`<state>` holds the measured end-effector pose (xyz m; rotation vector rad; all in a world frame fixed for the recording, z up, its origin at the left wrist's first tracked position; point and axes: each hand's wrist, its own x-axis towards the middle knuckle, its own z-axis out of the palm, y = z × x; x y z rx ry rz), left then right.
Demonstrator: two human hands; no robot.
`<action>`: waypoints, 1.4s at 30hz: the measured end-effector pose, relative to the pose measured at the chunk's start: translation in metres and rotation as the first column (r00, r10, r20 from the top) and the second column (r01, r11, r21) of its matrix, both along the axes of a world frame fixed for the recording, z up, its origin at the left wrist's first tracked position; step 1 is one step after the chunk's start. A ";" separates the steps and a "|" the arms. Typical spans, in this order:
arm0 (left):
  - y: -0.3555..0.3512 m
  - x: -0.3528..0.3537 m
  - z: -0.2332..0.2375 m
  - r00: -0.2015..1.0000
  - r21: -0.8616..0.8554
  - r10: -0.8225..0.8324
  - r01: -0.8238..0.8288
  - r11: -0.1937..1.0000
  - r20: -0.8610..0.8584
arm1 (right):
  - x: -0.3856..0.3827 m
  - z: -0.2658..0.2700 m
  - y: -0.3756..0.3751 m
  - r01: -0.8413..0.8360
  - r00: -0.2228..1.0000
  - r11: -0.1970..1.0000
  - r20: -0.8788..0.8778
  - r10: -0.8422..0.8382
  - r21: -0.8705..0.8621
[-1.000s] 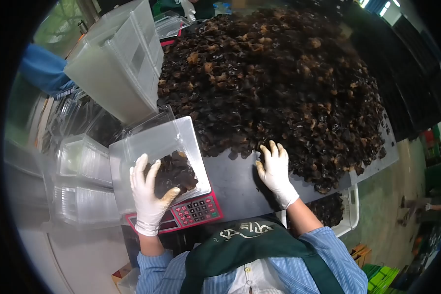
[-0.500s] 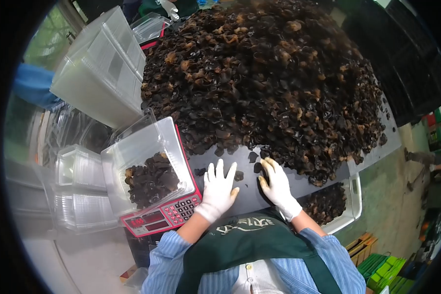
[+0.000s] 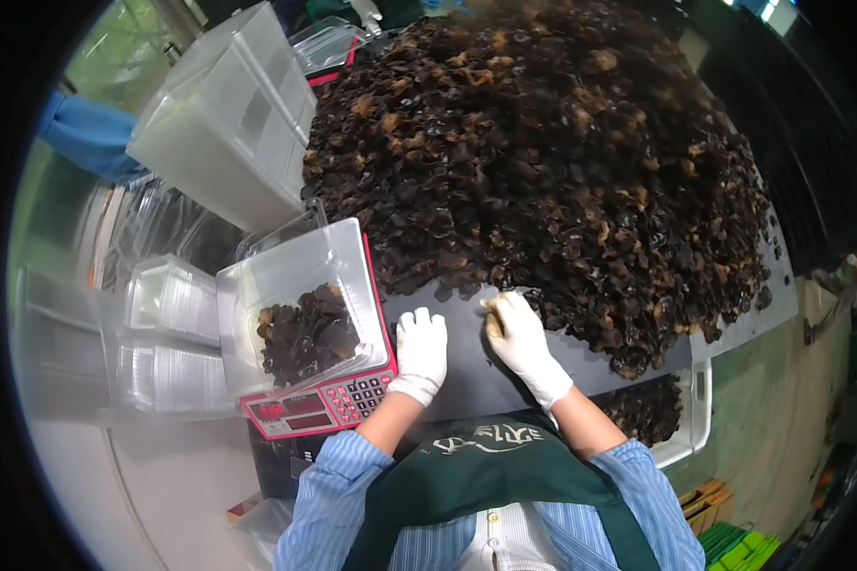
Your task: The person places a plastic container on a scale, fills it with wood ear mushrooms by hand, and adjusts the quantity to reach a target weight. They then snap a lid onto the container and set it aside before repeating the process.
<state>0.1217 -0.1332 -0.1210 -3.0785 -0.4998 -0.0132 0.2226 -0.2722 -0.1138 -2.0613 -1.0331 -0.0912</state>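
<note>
My left hand (image 3: 419, 352), in a white glove, is beside the scale's right edge with its fingers curled together. My right hand (image 3: 526, 344), gloved too, has its fingertips pinched over the grey table top (image 3: 462, 366), just below the pile. What either hand holds, if anything, is hidden. In front of both hands rises a large heap of dark brown wood ear mushrooms (image 3: 543, 162). To the left, a clear plastic container (image 3: 348, 276) lies on the red-edged digital scale (image 3: 357, 395). Inside it is a portion of wood ear mushrooms (image 3: 305, 338).
Tall stacks of clear plastic containers (image 3: 224, 124) stand behind the scale, with more stacked trays (image 3: 171, 376) at far left. A white bin (image 3: 700, 409) with mushrooms is below the table's right edge. Another person's gloved hand (image 3: 367, 14) shows at the top.
Both hands have closed from spread fingers. My right hand has moved slightly left, and the loose mushroom pieces between the hands no longer show on the table. The view has shifted a little.
</note>
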 end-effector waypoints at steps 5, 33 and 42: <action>-0.002 0.015 0.000 0.954 0.079 0.220 -0.208 0.975 -0.202 | 0.017 -0.027 0.049 0.003 0.976 0.992 0.215 0.024 -0.125; 0.115 -0.118 0.119 0.558 -0.476 0.377 0.036 0.879 0.739 | -0.027 0.069 0.060 -0.287 0.944 0.949 -0.128 0.304 0.132; 0.119 -0.135 0.108 0.892 -0.305 0.230 -0.111 0.946 0.390 | -0.071 0.097 0.150 -0.556 0.762 0.794 0.230 0.605 -0.245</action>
